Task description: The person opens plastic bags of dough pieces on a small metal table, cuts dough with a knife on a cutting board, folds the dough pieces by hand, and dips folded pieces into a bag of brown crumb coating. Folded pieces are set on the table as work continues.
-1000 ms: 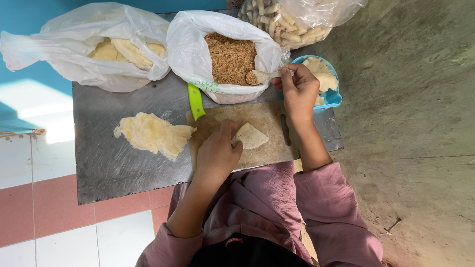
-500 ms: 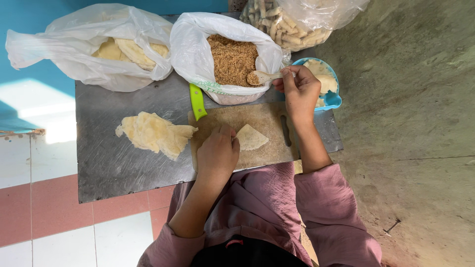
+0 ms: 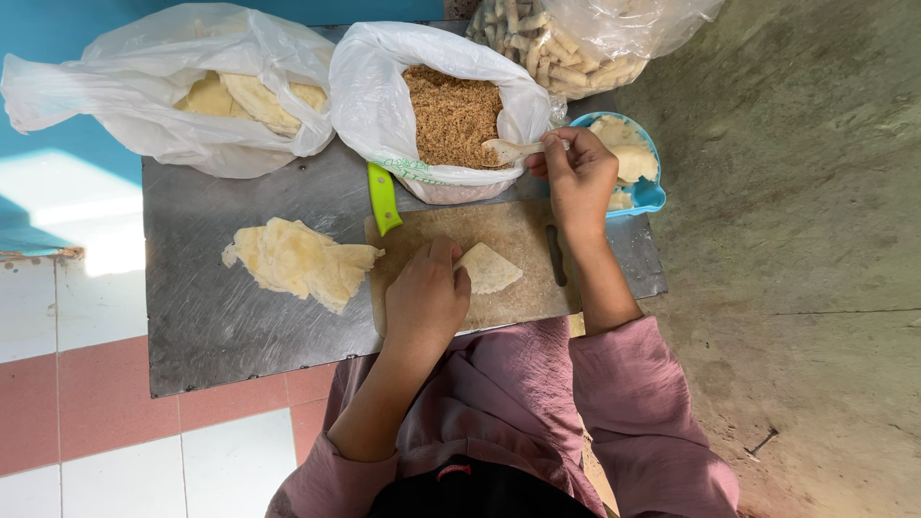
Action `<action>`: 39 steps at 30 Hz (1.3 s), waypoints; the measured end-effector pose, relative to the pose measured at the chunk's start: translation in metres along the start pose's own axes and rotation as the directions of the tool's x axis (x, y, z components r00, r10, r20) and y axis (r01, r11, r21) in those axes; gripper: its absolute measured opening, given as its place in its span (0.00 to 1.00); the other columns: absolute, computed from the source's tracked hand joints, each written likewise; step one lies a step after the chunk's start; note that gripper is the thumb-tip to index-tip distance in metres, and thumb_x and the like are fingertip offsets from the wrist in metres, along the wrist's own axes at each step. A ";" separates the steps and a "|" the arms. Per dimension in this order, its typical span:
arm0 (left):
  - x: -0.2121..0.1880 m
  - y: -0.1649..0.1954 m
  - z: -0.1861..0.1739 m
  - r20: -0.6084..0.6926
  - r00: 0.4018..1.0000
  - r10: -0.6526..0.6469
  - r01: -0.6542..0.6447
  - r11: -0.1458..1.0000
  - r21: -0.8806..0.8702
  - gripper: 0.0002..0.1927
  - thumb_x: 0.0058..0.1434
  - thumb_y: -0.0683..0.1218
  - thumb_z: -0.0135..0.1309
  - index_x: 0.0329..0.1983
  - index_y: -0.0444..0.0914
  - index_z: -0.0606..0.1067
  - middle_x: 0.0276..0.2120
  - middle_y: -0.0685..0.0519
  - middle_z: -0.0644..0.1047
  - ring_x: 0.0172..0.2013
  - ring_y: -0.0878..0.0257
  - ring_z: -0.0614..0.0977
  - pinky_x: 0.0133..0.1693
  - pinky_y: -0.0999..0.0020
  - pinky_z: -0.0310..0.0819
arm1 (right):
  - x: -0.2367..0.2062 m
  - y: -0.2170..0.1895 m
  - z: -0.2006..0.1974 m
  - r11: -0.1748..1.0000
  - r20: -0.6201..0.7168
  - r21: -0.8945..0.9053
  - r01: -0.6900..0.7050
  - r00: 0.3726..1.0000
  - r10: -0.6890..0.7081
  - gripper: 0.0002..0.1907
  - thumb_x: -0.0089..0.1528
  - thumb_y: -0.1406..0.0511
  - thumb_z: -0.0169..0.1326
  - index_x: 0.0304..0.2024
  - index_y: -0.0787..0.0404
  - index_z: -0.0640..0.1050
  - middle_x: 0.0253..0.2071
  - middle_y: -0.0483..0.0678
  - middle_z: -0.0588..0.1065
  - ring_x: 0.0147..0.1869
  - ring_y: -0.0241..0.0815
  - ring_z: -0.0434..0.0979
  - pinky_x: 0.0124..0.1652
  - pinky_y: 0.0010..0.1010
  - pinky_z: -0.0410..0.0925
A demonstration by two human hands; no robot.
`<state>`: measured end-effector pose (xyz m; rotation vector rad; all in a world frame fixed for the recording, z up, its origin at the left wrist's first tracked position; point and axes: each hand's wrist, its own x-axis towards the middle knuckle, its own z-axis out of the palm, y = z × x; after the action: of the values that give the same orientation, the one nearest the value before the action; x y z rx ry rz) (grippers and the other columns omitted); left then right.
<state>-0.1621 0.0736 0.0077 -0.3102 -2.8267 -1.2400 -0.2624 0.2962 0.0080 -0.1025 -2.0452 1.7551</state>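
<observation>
I see the left hand [image 3: 427, 297] lying fingers-down on the wooden cutting board [image 3: 523, 288], fingertips pinning the edge of a folded triangular wrapper [image 3: 487, 269] at the board's centre. The right hand [image 3: 578, 176] pinches a pale spoon [image 3: 508, 151] over the white bag of brown crumbly filling [image 3: 451, 115]. Left of the board lies a heap of thin wrappers [image 3: 299, 261]; a green-handled knife [image 3: 383, 197] sits at the far left corner, a blue bowl [image 3: 652, 192] to the right.

Bag of rolled sticks [image 3: 566, 43]; green-handled knife [image 3: 383, 197].
</observation>
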 end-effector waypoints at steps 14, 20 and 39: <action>-0.001 -0.002 -0.001 0.021 0.999 -0.037 0.036 0.998 0.049 0.08 0.61 0.46 0.54 0.41 0.39 0.73 0.40 0.47 0.79 0.41 0.46 0.81 0.39 0.48 0.75 | -0.012 -0.011 -0.025 0.957 -0.003 0.264 -0.121 0.992 0.126 0.07 0.70 0.70 0.52 0.42 0.70 0.78 0.32 0.56 0.81 0.30 0.41 0.81 0.34 0.27 0.74; -0.003 -0.002 -0.007 0.036 0.998 -0.056 0.053 0.997 0.064 0.06 0.60 0.46 0.55 0.37 0.39 0.74 0.38 0.49 0.78 0.41 0.47 0.81 0.40 0.49 0.76 | -0.059 -0.026 -0.054 0.945 0.063 0.286 -0.160 0.987 0.148 0.07 0.71 0.72 0.50 0.44 0.72 0.78 0.33 0.57 0.80 0.32 0.42 0.81 0.37 0.30 0.75; -0.010 0.005 -0.005 -0.054 0.997 0.048 -0.046 0.998 0.035 0.07 0.61 0.44 0.56 0.36 0.38 0.71 0.35 0.48 0.77 0.37 0.47 0.81 0.36 0.51 0.76 | -0.145 -0.034 -0.057 0.825 0.332 -0.374 0.423 0.892 -0.307 0.03 0.67 0.74 0.56 0.40 0.70 0.80 0.38 0.55 0.82 0.37 0.35 0.84 0.34 0.24 0.77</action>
<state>-0.1516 0.0716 0.0131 -0.3337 -2.7745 -1.1717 -0.1032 0.2939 0.0059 0.3874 -2.4201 1.0953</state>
